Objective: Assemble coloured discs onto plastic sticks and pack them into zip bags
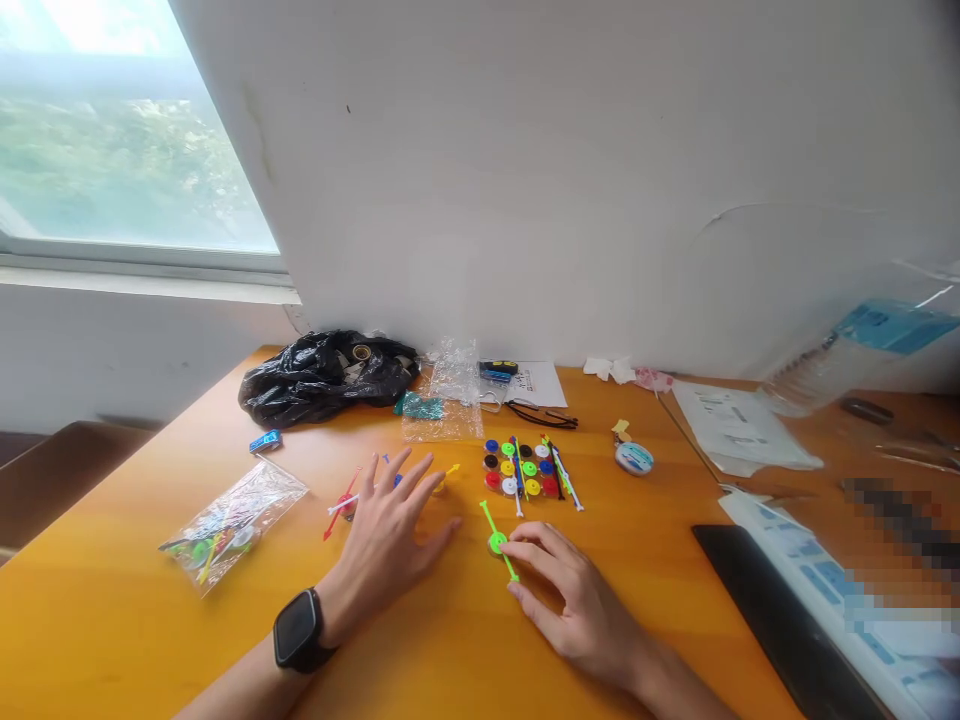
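Observation:
My left hand (pixel 401 520) is spread over the table with fingers apart. It partly covers small spinners: a red and white one (pixel 343 503), a blue one (pixel 397 481) and a yellow one (pixel 448 477). My right hand (pixel 566 595) is loosely curved beside a green arrow spinner (pixel 497 543) on a round clear base. Its index fingertip touches the spinner's hub, and the thumb tip is by the arrow's lower end. Behind lie rows of coloured round bases (pixel 510 467) with loose arrow pieces (pixel 568 478) on and beside them.
A clear bag of coloured parts (pixel 225 530) and a small blue packet (pixel 265 441) lie left. Farther back are a black plastic bag (pixel 326 375), clear wrappers (pixel 450 390) and black cable ties (pixel 544 414). A round tin (pixel 634 458) and a black pad (pixel 757 600) are right.

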`<state>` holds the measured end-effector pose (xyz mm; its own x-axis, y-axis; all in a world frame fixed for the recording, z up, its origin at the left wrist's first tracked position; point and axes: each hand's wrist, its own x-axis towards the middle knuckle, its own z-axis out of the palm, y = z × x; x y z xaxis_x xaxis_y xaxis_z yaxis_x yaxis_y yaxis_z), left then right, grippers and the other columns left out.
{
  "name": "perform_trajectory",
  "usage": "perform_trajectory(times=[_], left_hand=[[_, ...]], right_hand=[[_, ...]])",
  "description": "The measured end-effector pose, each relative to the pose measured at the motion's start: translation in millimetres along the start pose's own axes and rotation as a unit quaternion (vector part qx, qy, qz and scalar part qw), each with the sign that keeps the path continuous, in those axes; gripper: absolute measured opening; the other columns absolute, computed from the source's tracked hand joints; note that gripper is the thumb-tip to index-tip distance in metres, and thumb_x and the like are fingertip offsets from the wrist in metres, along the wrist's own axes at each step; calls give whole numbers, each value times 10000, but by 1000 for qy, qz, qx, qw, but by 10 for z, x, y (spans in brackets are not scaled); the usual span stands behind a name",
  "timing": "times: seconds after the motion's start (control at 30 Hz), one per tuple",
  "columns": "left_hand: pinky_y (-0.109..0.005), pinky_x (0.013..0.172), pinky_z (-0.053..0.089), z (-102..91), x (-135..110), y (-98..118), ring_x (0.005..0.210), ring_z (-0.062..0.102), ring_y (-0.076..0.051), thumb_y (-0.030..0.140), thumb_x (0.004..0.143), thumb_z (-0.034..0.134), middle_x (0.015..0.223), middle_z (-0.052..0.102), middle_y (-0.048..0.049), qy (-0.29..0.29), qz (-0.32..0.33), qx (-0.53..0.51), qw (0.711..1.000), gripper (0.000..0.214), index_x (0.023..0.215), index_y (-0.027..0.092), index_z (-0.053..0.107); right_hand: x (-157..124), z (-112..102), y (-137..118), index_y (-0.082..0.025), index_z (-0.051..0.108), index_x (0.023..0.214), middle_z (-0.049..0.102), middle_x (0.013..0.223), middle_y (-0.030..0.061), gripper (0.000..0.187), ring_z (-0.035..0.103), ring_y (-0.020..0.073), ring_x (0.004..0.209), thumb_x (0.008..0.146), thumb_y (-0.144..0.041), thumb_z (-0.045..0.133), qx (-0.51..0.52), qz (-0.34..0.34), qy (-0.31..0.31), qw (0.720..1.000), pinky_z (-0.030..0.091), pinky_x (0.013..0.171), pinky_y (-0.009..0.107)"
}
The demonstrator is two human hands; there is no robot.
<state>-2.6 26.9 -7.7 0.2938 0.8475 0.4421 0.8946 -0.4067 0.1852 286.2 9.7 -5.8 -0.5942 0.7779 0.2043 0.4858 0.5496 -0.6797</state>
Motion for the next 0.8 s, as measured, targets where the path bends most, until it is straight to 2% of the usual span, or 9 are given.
perform_trajectory(times=[0.1, 0.2, 0.27, 0.33, 0.43, 0.53, 0.63, 0.73, 0.8], left_hand=[[-808, 1203, 248, -73, 28, -115, 1515, 397, -461, 553, 988, 633, 1593, 538, -123, -11, -40, 11, 999, 556, 1468, 280, 572], [-852, 1114, 304, -185, -14, -380, 1531, 328, -542, 692, 980, 584, 1676, 391, -209, -42, -99, 35, 994, 742, 1586, 279, 471], [-780, 1087, 413, -248, -83, -605, 1485, 414, -537, 752, 962, 571, 1674, 379, -236, -84, -98, 15, 991, 828, 1628, 286, 415], [-602, 1074, 533, -279, -160, -807, 1436, 522, -450, 741, 973, 572, 1672, 388, -224, -121, -66, -44, 989, 860, 1666, 287, 339], [-511, 1123, 535, -278, -240, -979, 1493, 479, -400, 703, 988, 587, 1699, 378, -149, -139, -28, -96, 985, 797, 1646, 301, 385], [-494, 1126, 545, -270, -256, -996, 1465, 521, -392, 701, 969, 621, 1728, 336, -104, -128, -43, -145, 980, 799, 1640, 328, 400], [-475, 1121, 557, -263, -231, -947, 1413, 585, -365, 693, 974, 620, 1719, 357, -94, -116, -73, -205, 969, 833, 1669, 333, 334], [-509, 1232, 450, -234, -203, -872, 1505, 479, -362, 677, 988, 606, 1679, 434, -90, -96, -80, -223, 967, 786, 1639, 291, 394], [-507, 1241, 443, -207, -192, -814, 1506, 480, -356, 668, 994, 599, 1659, 465, -91, -87, -88, -242, 962, 743, 1606, 278, 442]], right_hand=[[6, 62, -23, -292, 613, 1388, 604, 1403, 94, 382, 615, 248, 1278, 1013, -225, 614, -42, -9, -8, 999, 523, 1106, 385], [35, 169, -67, -280, 589, 1440, 571, 1490, 110, 434, 570, 278, 1368, 1010, -233, 616, -86, -33, 1, 996, 479, 1182, 438], [80, 245, -104, -266, 578, 1460, 575, 1490, 123, 460, 561, 290, 1379, 1004, -221, 611, -103, -50, 9, 993, 469, 1196, 467], [154, 314, -138, -255, 572, 1463, 580, 1473, 134, 465, 565, 292, 1366, 1001, -211, 601, -110, -62, 15, 992, 483, 1182, 474], [328, 419, -162, -245, 549, 1463, 572, 1473, 137, 470, 557, 289, 1378, 997, -209, 599, -107, -78, 14, 991, 482, 1185, 479], [555, 549, -155, -234, 490, 1478, 439, 1607, 158, 495, 442, 293, 1510, 995, -193, 589, -89, -98, 33, 991, 415, 1248, 495], [788, 699, -152, -206, 394, 1557, 280, 1698, 194, 602, 348, 318, 1574, 992, -216, 601, -88, -64, 58, 992, 377, 1273, 520], [993, 842, -195, -150, 434, 1543, 381, 1631, 229, 569, 399, 349, 1528, 1007, -264, 585, -108, -38, 47, 992, 387, 1258, 544], [1105, 932, -246, -138, 483, 1497, 490, 1542, 213, 501, 465, 332, 1455, 1011, -242, 556, -107, -58, 43, 992, 404, 1242, 526]])
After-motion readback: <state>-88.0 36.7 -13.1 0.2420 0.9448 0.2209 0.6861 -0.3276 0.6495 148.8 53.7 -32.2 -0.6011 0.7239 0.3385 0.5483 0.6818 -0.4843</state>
